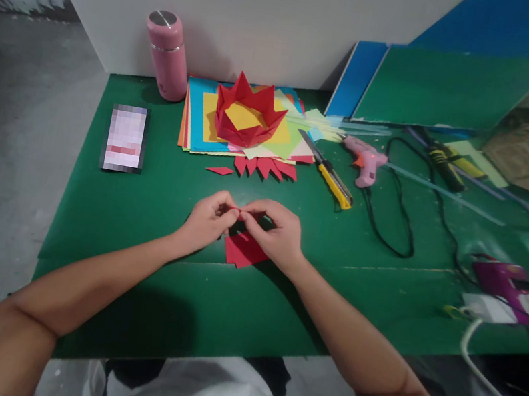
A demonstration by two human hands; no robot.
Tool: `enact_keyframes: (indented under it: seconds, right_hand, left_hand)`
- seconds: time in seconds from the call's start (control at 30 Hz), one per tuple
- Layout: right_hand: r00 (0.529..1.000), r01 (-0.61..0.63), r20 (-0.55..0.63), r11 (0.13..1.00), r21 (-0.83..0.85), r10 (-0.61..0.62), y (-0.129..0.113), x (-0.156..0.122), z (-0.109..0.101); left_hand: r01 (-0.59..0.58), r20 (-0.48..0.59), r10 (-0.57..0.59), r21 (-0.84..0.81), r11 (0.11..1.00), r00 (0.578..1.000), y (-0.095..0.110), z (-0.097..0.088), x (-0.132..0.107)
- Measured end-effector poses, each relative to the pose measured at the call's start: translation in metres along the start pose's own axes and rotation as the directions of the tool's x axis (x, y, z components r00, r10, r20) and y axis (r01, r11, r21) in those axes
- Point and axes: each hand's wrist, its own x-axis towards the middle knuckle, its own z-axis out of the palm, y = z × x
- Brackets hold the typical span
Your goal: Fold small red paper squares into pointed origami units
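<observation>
Between my fingertips is a small piece of red paper point(240, 211), mostly hidden by the fingers. My left hand point(209, 219) pinches its left end and my right hand point(276, 230) pinches its right end. Just below them, loose red paper squares point(244, 251) lie on the green table, partly under my right hand. Farther back is a row of folded red paper pieces point(265, 168), with one red diamond-shaped piece point(219, 170) lying apart on its left. A red pointed paper ring point(249, 114) stands on a stack of coloured paper point(200, 113).
A pink bottle point(168, 60) stands at the back left, near a blurred-out flat object point(125, 138). To the right lie a yellow utility knife point(332, 182), a pink glue gun point(365, 161) with a black cord, glue sticks point(448, 191) and a purple power strip point(508, 286). Panels lean behind.
</observation>
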Motion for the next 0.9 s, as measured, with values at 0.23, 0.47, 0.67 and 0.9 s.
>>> enact_keyframes:
  seconds: [0.23,0.47,0.67,0.9]
  right_hand:
    - [0.989,0.145,0.052,0.988,-0.050,-0.142,0.007,0.002,-0.002]
    - [0.972,0.226,0.075,0.971,-0.072,-0.221,0.013,-0.001,0.000]
    - [0.950,0.308,0.099,0.942,-0.134,-0.296,0.012,0.001,-0.004]
    - [0.926,0.378,0.120,0.895,-0.239,-0.359,0.012,0.003,-0.007]
  left_hand:
    - [0.009,-0.021,-0.009,0.025,1.000,1.000,0.002,0.000,0.000]
    - [0.094,0.026,-0.094,-0.006,0.996,0.995,0.007,-0.002,0.001]
    - [0.179,0.050,-0.175,-0.116,0.977,0.983,0.010,-0.004,0.003]
    - [0.184,0.084,-0.169,-0.230,0.956,0.982,0.008,-0.007,0.006]
